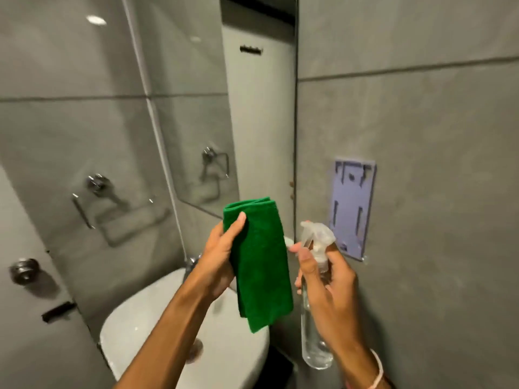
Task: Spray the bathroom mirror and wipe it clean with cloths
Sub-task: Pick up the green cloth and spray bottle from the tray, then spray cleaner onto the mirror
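Left hand (222, 256) grips a folded green microfibre cloth (259, 262), thumb on the top front edge, cloth hanging down over the white ceramic basin (157, 318). Right hand (323, 279) is wrapped around the neck of a clear plastic trigger spray bottle (314, 304), a fingertip out near the nozzle end, which aims left at the cloth, just beside it. Frameless wall mirror (140, 108) fills the upper left, its right edge running down the grey tile wall (421, 122). Both hands sit below and in front of it, not touching the glass.

Risks, my read:
- Nozzle faces the cloth, not the mirror. A pull on the trigger now wets the cloth or the basin, glass stays dry.
- Grip is high on the neck with the bottle body hanging free; a wet palm could let it slip into the basin.
- Cloth is held by one edge only, so a loose fold could drop or drag across the tap (192, 262).
- Overspray near the mirror's right edge would hit the tile and the pale lilac plastic wall bracket (352, 209).

Count: one cloth visible (task says cloths, no second one in view), one bottle, one mirror, one basin, one bracket, two hands.
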`<state>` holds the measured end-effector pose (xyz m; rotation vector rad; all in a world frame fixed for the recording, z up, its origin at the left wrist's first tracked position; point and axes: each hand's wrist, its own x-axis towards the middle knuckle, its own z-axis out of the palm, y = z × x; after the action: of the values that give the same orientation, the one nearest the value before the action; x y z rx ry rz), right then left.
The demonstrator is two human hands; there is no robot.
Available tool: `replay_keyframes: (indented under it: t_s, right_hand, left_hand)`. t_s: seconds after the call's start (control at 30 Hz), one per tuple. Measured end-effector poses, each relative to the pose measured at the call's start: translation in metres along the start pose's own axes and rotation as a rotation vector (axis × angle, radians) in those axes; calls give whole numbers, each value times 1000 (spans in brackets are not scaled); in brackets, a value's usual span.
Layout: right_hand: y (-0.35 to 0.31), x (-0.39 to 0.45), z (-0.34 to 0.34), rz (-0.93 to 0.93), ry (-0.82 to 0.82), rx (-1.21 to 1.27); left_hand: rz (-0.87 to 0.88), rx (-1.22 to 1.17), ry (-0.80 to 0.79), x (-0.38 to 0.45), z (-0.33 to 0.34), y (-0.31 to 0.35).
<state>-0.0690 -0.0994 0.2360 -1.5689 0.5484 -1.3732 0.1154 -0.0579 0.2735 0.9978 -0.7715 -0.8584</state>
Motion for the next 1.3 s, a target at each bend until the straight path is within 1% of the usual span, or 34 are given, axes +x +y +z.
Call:
replay_keyframes:
  t_s: [0.13, 0.3, 0.47, 0.73, 0.9, 1.0, 1.07, 1.13, 1.23, 1.3]
  right_hand:
    - [-37, 54, 31, -173, 2, -75]
    - [-53, 78, 45, -344, 56, -295]
    - [-43, 64, 44, -337, 37, -304]
    - [-27, 8, 21, -361, 44, -430]
    - [4, -38, -6, -226, 6, -486]
    - [31, -68, -24, -107, 37, -486]
    - [52, -88, -39, 25, 97, -403]
    - [76, -109, -56, 159, 203, -340]
    - [117, -144, -78, 308, 330, -369]
    - [147, -167, -92, 405, 369, -380]
  left_hand:
    - [84, 25, -34, 27, 12, 64]
    - [139, 65, -61, 41, 17, 106]
    - [157, 56, -76, 47, 13, 120]
    - [104, 30, -107, 46, 16, 100]
    - [56, -6, -129, 40, 26, 77]
    - [39, -1, -154, 36, 31, 60]
    - [15, -3, -166, 33, 33, 45]
    - [-24, -5, -186, 29, 34, 26]
    - [-91, -14, -192, 19, 29, -4]
    - [-133, -17, -168, 10, 23, -21]
